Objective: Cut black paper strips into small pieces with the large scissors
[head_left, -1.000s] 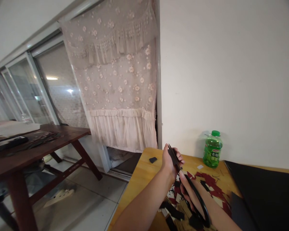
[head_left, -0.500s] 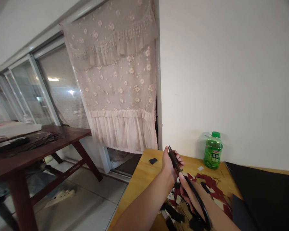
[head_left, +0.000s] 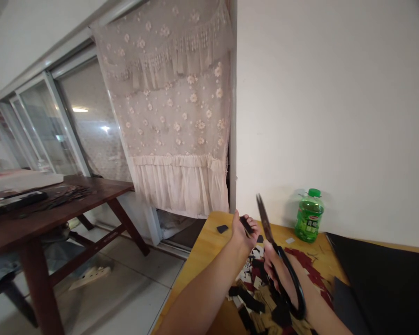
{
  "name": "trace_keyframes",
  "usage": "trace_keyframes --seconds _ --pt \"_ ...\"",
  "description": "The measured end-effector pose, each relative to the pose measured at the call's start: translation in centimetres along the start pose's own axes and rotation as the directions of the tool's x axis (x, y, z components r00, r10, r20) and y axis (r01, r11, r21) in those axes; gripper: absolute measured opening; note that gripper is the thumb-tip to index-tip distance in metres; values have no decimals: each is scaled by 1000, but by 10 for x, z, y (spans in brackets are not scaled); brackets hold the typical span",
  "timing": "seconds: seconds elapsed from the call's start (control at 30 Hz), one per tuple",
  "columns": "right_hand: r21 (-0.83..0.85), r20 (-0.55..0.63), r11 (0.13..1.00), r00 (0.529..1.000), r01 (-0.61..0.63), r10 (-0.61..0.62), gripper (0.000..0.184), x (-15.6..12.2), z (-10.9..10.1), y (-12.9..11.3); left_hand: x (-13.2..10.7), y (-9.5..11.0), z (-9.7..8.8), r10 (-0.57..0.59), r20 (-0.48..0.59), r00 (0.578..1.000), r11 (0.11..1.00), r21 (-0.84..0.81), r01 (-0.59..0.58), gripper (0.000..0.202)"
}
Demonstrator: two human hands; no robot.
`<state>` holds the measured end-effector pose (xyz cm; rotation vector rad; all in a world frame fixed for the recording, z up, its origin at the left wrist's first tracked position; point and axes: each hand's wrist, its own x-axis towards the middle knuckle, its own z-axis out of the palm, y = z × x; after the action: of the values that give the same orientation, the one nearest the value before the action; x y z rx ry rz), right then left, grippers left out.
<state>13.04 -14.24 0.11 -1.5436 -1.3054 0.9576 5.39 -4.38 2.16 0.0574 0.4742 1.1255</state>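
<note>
In my left hand [head_left: 243,236] a small dark piece of card [head_left: 246,226] is held, fingers curled around it. My right hand [head_left: 277,267] grips a pair of scissors [head_left: 265,221] by the black handles, blades pointing up and away from me, apart from the left hand. Below both hands lies a heap of cut pieces [head_left: 256,298] in black, white, brown and dark red on the yellow wooden table [head_left: 195,284]. One black piece [head_left: 222,229] sits alone near the table's far left corner.
A green bottle [head_left: 309,218] stands against the white wall at the table's back. Large black sheets [head_left: 387,284] cover the right side. To the left is a dark red-brown table [head_left: 101,190] with more scraps; a person's shoe [head_left: 91,278] shows beneath it.
The scissors have moved right, away from my left hand, and their blades no longer overlap it. The dark piece in my left palm is now in plain view.
</note>
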Motion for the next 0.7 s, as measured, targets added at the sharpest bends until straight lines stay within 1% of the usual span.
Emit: trace_keyframes --seconds 0.03,0.07,0.1,0.13,0.17,0.27,0.4,0.47,0.53,0.6,0.7 --pt "-51 -57 996 996 66 -69 49 3 -3 1 -1 1 0 -7 18 1000 1000 -2 7 44" --pt "-106 -131 982 977 154 -167 44 7 -6 2 -2 1 1 -13 34 999 1000 2 13 44" --pt "-134 -228 965 941 224 -250 41 11 -9 5 -4 0 2 -15 48 999 1000 12 15 45" --pt "-173 -251 951 922 257 -295 40 15 -12 7 -5 -2 2 -13 60 998 999 31 11 45" --pt "-207 -267 942 911 265 -315 38 18 -13 10 -6 -4 3 -8 68 998 998 59 4 46" --pt "-210 -278 935 899 286 -338 32 20 -12 10 -9 -10 4 38 80 996 985 163 -51 46" --pt "-217 -297 937 896 273 -330 31 9 -7 -5 -10 -17 4 147 81 986 954 251 -163 45" --pt "-218 -332 933 878 285 -346 33 5 -7 -11 -11 -20 3 175 87 981 943 272 -192 44" --pt "-234 -350 922 858 309 -377 33 4 -9 -12 -12 -23 2 195 99 976 935 283 -215 43" --pt "-250 -319 904 853 346 -414 32 7 -11 -8 -13 -25 2 220 98 970 927 287 -240 43" --pt "-261 -243 892 869 370 -432 31 12 -13 2 -13 -25 1 243 91 966 921 292 -259 43"
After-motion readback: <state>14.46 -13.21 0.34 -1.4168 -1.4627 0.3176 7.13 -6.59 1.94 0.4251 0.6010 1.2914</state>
